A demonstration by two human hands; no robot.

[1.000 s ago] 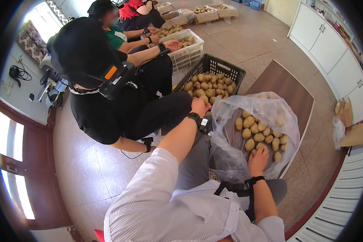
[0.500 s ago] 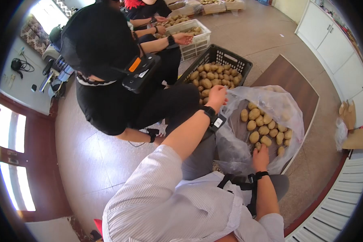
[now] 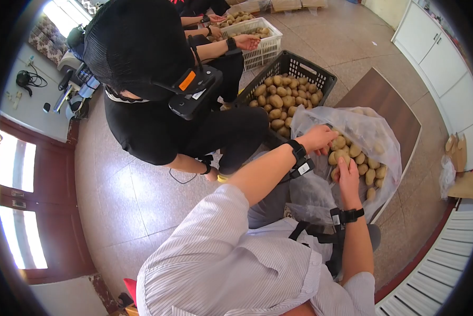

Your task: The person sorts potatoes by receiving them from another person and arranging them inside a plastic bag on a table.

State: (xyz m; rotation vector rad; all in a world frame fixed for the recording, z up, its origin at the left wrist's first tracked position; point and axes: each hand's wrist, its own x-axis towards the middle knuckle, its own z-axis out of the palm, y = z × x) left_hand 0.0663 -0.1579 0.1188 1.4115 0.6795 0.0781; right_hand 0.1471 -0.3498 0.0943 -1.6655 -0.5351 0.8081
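My left hand point(image 3: 320, 139) is over the left side of a clear plastic bag point(image 3: 313, 192), its fingers curved and partly apart, with no potato visible in it. Just to its right and lower, my right hand point(image 3: 348, 180) has its fingertips closed on a potato point(image 3: 343, 156) inside the bag's opening. Several more potatoes point(image 3: 370, 175) lie in the bag beside and beyond both hands. The bag rests on a brown board point(image 3: 376, 95). Behind my left hand stands a black crate point(image 3: 320, 75) of potatoes.
A person in black point(image 3: 142, 124) sits close on the left, a knee near my left forearm. Behind the black crate are a white crate point(image 3: 263, 57) of potatoes and other people's hands point(image 3: 247, 42). White cabinets point(image 3: 431, 47) line the right wall.
My left hand has moved from the black crate, right and down, to the bag. My right hand has risen within the bag with a potato at its fingertips. The view has shifted slightly.
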